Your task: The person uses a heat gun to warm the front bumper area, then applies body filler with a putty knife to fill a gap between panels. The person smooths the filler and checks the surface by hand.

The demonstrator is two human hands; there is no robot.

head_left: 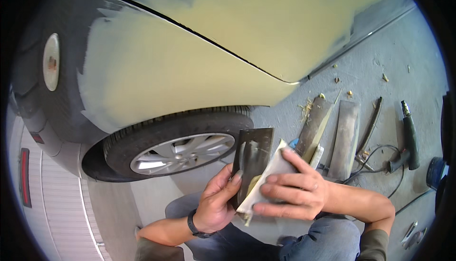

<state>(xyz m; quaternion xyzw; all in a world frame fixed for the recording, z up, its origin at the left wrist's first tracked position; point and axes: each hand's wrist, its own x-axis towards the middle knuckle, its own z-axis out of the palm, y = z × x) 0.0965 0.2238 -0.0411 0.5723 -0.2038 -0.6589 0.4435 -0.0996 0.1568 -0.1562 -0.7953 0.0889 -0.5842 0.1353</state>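
Note:
My left hand [213, 206], with a dark watch on its wrist, is closed on a dark rectangular plate [255, 151], thumb on its face. Greyish smears mark the plate's surface. Facing it at an angle is a pale flat sheet [280, 162], gripped by my right hand [297, 187] with its fingers spread across the back. A yellowish lump like filler [253, 183] shows between plate and sheet. Beyond my hands stands a dark car's fender [156, 71], coated broadly with yellowish filler. The sheet's front side is mostly hidden.
The tyre and silver wheel [183, 154] lie just left of the hands. On the grey floor to the right are long flat boards [344, 137], a dark hose [371, 123], a black gun-shaped tool [409, 137] and a loose cable [401, 178]. Scraps [337, 79] lie scattered by the car.

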